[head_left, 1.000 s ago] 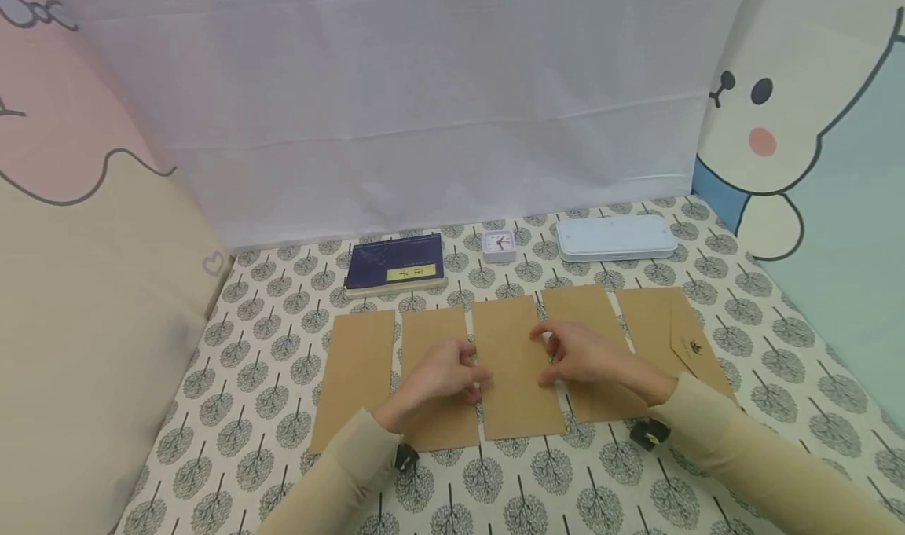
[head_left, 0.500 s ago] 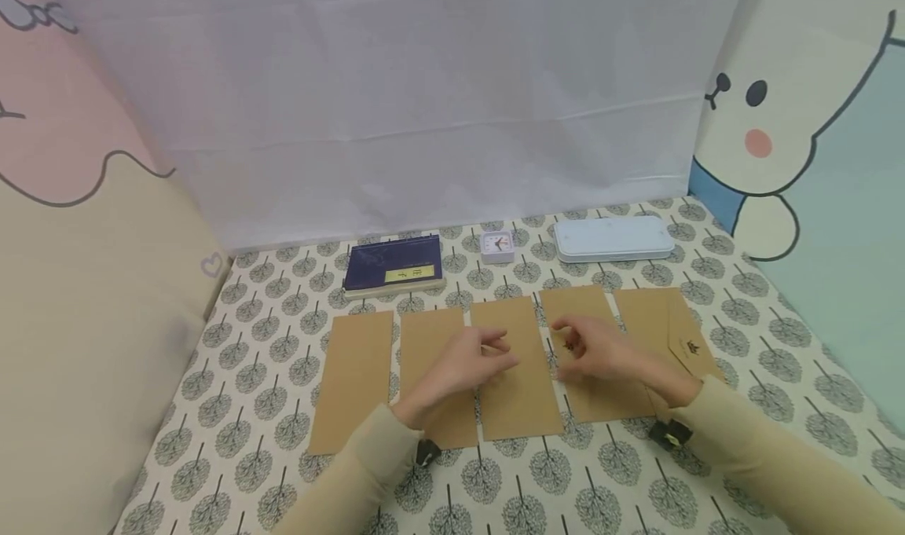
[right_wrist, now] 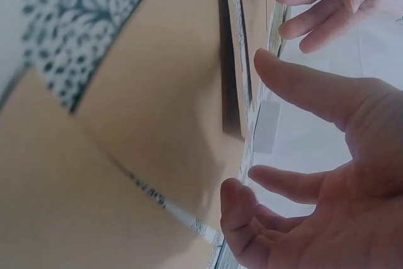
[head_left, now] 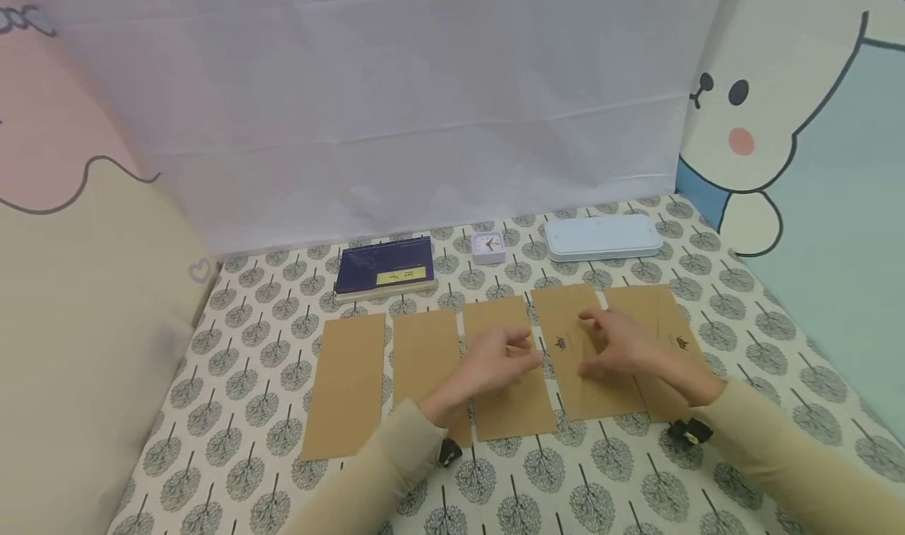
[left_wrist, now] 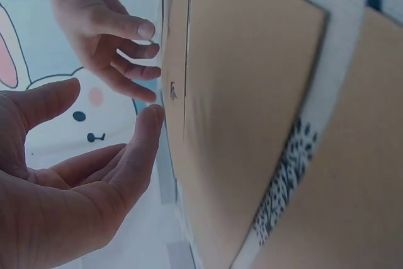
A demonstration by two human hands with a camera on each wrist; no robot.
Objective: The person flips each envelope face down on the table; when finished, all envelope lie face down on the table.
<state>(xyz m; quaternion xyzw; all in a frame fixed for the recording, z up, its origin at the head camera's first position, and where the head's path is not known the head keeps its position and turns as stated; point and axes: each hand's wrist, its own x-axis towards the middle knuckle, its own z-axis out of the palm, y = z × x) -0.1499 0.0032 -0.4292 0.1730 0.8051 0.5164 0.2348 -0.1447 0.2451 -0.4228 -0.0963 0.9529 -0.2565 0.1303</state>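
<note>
Several brown kraft-paper envelopes lie upright in a row in the head view. My left hand hovers over the middle envelope, fingers loosely bent and apart from the thumb, holding nothing. My right hand is over the envelope to its right, thumb and fingers spread with a gap between them. A small black crown print shows beside that hand. The rightmost envelope carries the same crown and is partly covered by my right hand and wrist. In the right wrist view, a brown paper edge stands slightly raised.
Two plain envelopes lie at left, the outer and the inner. Behind the row are a dark blue book, a small square clock and a pale tin case. A white curtain hangs behind the tree-print cloth.
Both hands have moved right: the left from the gap beside the second envelope to over the middle one, the right further across the fourth, uncovering its crown print. The head view has shifted slightly.
</note>
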